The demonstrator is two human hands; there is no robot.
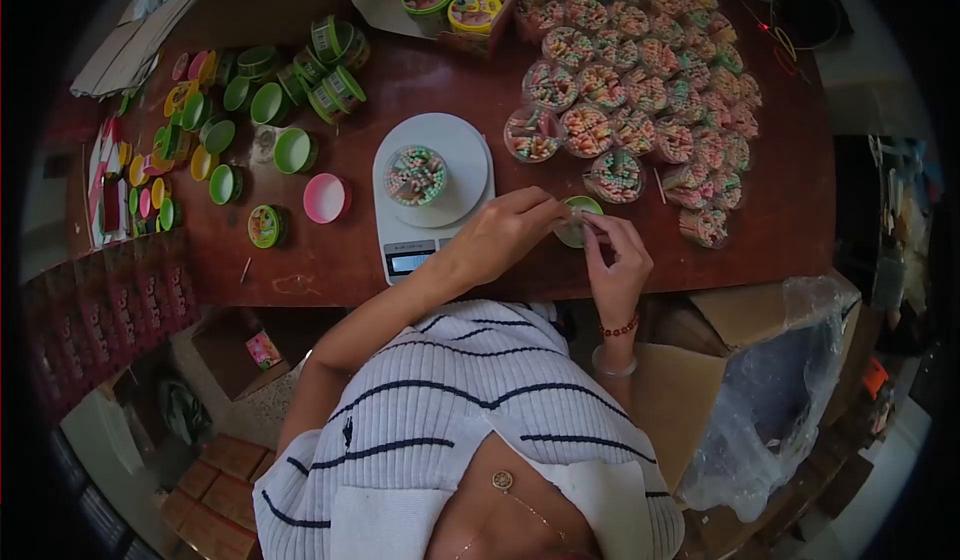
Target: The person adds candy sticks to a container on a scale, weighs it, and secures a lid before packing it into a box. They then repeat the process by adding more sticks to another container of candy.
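Observation:
In the head view, my left hand [508, 228] reaches across the table front, its fingertips closed on the left rim of a small round green-rimmed tub [570, 235]. My right hand [618, 258] pinches at the tub's right side, thumb against fingers. What lies between those fingertips is too small to make out. Left of my hands stands a white digital scale [462, 185], carrying a clear cup of thin coloured sticks [415, 176]. Just beyond the tub sits another clear cup of coloured sticks [615, 177].
Many stick-filled cups [640, 85] crowd the table's right. Green tubs [294, 150], a pink tub [327, 199] and a labelled tub [266, 227] spread over the left. A cardboard tray [380, 5] of lidded tubs is at the back. A plastic-lined carton [672, 390] stands at my right.

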